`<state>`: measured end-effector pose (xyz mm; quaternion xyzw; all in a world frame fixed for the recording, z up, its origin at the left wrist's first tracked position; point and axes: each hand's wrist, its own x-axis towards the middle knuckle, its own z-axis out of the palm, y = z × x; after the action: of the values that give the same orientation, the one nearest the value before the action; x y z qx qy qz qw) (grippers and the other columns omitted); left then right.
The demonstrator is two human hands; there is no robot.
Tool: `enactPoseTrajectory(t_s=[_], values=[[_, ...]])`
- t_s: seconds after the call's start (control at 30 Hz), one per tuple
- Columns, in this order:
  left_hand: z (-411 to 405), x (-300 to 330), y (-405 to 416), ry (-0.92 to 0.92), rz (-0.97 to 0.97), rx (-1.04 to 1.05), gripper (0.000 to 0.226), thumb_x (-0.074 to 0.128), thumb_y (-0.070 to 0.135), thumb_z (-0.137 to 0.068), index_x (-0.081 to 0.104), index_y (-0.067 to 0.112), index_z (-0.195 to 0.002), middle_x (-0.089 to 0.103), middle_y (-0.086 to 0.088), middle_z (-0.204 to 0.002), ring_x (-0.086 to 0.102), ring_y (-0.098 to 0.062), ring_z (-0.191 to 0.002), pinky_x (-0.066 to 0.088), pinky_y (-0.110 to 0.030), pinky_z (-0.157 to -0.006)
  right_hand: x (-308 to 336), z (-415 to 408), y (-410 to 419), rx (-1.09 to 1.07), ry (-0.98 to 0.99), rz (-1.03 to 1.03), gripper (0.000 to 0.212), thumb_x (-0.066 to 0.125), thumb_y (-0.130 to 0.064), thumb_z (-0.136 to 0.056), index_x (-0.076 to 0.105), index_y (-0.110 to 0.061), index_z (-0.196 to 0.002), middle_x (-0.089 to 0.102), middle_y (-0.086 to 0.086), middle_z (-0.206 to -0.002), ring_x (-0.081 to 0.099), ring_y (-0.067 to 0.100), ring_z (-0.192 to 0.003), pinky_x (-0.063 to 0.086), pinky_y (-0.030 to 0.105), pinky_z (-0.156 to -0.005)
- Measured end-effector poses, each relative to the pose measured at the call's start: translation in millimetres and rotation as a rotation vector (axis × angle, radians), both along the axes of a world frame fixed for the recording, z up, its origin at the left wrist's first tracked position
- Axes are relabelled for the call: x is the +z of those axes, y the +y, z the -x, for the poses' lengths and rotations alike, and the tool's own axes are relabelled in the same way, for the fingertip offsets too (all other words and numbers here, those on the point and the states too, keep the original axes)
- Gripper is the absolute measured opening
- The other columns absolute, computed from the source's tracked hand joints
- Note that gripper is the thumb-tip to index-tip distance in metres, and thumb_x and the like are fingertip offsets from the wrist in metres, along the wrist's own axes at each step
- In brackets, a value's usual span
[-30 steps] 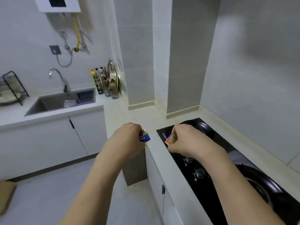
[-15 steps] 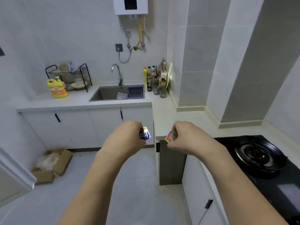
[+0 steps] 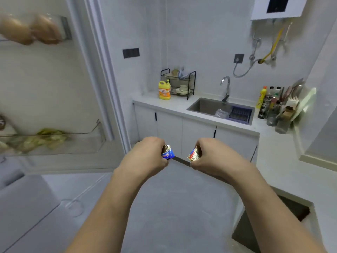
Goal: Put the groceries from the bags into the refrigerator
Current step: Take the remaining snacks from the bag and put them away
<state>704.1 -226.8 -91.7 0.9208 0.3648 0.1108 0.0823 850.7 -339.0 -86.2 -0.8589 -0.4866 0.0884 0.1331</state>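
1. The left hand (image 3: 145, 157), in the centre of the frame, has its grip curled tight round a small blue foil packet (image 3: 168, 152), which pokes out on the hand's right side.
2. The right hand (image 3: 217, 157), just right of centre, has its grip curled round a small gold and red foil packet (image 3: 194, 153), which sticks out on the hand's left side.
3. The two packets are held near each other, apart, above the grey floor (image 3: 173, 207).
4. At the left of the frame stands the open refrigerator door (image 3: 54, 88). Its upper shelf holds brown rounded items (image 3: 29, 31), blurred. Its lower door bin (image 3: 54, 143) holds green leafy produce (image 3: 42, 138).
5. In the upper right of the frame the counter (image 3: 175, 105) carries a yellow detergent bottle (image 3: 164, 90) just beside a black dish rack (image 3: 179, 83).
6. Right of these lies the sink (image 3: 206, 106) with its tap (image 3: 226, 88); at the far right, bottles and utensils (image 3: 277, 105) stand crowded in the corner.
7. A white water heater (image 3: 277, 7) hangs at the top right.
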Motion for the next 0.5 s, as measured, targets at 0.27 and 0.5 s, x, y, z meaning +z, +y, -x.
enactPoseTrajectory(t_s=[0.27,0.5], values=[[84.5,2.2,23.6,-0.033,0.039,0.308,0.016,0.068,0.025,-0.08,0.057,0.014,-0.082,0.058,-0.002,-0.086,0.059,-0.026,-0.081,0.037,-0.029,-0.056,8.5,60.4,69.5,0.323,0.006,-0.015,0.021,0.064,-0.025,-0.079,0.056,-0.013,-0.094,0.058,0.003,-0.089,0.056,0.021,-0.076,0.039,0.03,-0.056],[164.7,2.0,37.8,-0.021,0.043,0.534,0.016,0.067,0.023,-0.079,0.06,0.013,-0.089,0.06,-0.003,-0.09,0.062,-0.025,-0.083,0.04,-0.028,-0.058,8.4,128.2,123.1,0.532,-0.009,-0.009,0.028,0.067,-0.025,-0.075,0.057,-0.011,-0.096,0.062,0.006,-0.093,0.064,0.026,-0.082,0.045,0.033,-0.059]])
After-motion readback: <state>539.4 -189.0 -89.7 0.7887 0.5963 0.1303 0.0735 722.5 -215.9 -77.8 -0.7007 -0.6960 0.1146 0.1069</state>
